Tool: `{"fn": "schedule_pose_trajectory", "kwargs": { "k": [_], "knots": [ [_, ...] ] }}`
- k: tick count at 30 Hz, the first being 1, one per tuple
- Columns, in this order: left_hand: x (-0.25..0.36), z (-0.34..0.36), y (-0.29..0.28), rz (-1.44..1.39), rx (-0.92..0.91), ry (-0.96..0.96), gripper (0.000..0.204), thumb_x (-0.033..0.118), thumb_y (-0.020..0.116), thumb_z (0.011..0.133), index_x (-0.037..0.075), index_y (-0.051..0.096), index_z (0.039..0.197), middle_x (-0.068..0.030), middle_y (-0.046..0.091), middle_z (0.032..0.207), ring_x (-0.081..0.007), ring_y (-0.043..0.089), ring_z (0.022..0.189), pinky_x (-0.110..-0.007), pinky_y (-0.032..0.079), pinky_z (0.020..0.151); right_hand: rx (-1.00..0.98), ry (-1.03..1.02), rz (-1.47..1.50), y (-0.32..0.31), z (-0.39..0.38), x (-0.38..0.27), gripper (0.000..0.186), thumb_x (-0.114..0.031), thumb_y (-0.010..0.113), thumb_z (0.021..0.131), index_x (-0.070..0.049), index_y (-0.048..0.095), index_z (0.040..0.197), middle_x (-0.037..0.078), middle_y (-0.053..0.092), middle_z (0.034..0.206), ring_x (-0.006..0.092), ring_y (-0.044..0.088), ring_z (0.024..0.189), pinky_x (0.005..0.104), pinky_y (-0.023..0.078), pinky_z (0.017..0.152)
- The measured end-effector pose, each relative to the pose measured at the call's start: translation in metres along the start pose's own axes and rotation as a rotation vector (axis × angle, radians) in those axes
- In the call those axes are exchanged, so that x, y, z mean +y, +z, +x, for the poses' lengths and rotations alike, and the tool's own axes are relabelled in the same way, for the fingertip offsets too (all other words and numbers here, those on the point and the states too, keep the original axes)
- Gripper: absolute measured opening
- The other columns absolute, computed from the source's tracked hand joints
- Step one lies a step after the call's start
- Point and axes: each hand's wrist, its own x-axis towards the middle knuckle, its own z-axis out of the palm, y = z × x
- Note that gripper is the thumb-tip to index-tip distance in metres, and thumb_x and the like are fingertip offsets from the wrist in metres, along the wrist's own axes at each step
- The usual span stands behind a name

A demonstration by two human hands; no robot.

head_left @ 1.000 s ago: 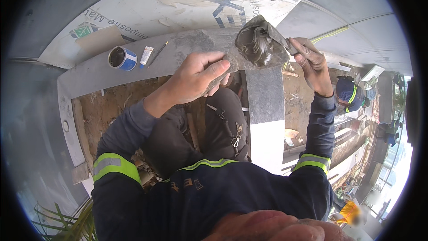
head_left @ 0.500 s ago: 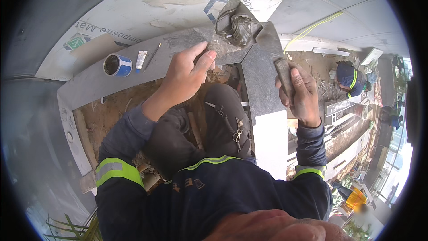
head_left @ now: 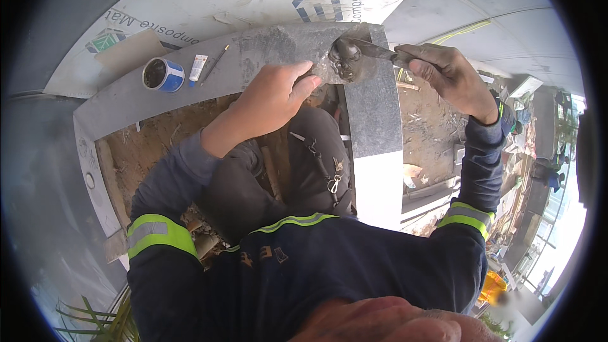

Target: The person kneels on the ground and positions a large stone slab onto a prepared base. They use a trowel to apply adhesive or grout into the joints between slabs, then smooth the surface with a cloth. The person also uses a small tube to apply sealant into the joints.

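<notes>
My left hand (head_left: 278, 98) pinches the near edge of a thin, smeared plate (head_left: 361, 71) between thumb and fingers. On the plate lies a glossy dark paste (head_left: 345, 54). My right hand (head_left: 446, 76) grips a putty knife (head_left: 373, 50) by its handle, with the flat blade pointing left and touching the paste. Both are held above the corner of a grey stone-like ledge (head_left: 377, 114). How far the plate is from the ledge, I cannot tell.
On the ledge to the left stand a blue and white can (head_left: 175, 76), a white tube (head_left: 198, 64) and a thin brush-like stick (head_left: 217, 63). Printed sheeting (head_left: 221, 3) covers the wall behind. Debris-strewn soil (head_left: 171, 130) lies inside the ledge. Another person in orange (head_left: 493, 288) is at far right.
My right hand has moved up and to the right, turning the putty knife nearly level. The plate with paste, tilted up before, now looks flatter and lower. My left hand has barely moved.
</notes>
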Motion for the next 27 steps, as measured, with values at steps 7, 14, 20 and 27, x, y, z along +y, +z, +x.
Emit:
{"fn": "schedule_pose_trajectory", "kwargs": {
  "k": [7, 14, 20, 27],
  "knots": [
    [-0.002, 0.004, -0.006, -0.07, -0.071, -0.206, 0.033, 0.025, 0.056, 0.105, -0.005, 0.057, 0.091, -0.0136, 0.066, 0.075, -0.0173, 0.055, 0.063, -0.036, 0.045, 0.062, 0.313, -0.23, -0.584, 0.014, -0.011, -0.052, 0.051, 0.0, 0.076, 0.082, -0.016, 0.073, 0.13, 0.008, 0.06, 0.093, 0.0223, 0.064, 0.073, 0.0383, 0.054, 0.064],
    [-0.007, 0.005, -0.007, -0.109, -0.047, -0.2, 0.034, 0.028, 0.056, 0.105, -0.004, 0.06, 0.095, -0.0067, 0.065, 0.074, -0.0099, 0.052, 0.055, -0.03, 0.043, 0.053, 0.426, -0.175, -0.339, 0.047, -0.021, -0.021, 0.051, 0.003, 0.077, 0.082, -0.016, 0.074, 0.129, 0.011, 0.06, 0.098, 0.0225, 0.065, 0.074, 0.0393, 0.051, 0.062],
    [-0.002, 0.009, -0.001, -0.081, -0.095, -0.213, 0.035, 0.028, 0.058, 0.104, -0.004, 0.059, 0.091, -0.0156, 0.062, 0.07, -0.0221, 0.054, 0.057, -0.037, 0.044, 0.057, 0.228, -0.142, -0.275, 0.029, -0.011, -0.018, 0.042, -0.002, 0.076, 0.086, -0.011, 0.074, 0.128, 0.011, 0.063, 0.096, 0.0255, 0.061, 0.069, 0.0409, 0.05, 0.066],
    [0.001, 0.002, 0.002, -0.169, -0.097, -0.259, 0.035, 0.026, 0.059, 0.103, -0.004, 0.057, 0.086, -0.0178, 0.064, 0.07, -0.0224, 0.056, 0.057, -0.04, 0.046, 0.059, 0.191, -0.02, -0.169, 0.014, -0.009, -0.024, 0.041, 0.0, 0.071, 0.09, -0.008, 0.071, 0.131, 0.013, 0.062, 0.098, 0.0242, 0.06, 0.078, 0.0398, 0.048, 0.073]
  ]
}}
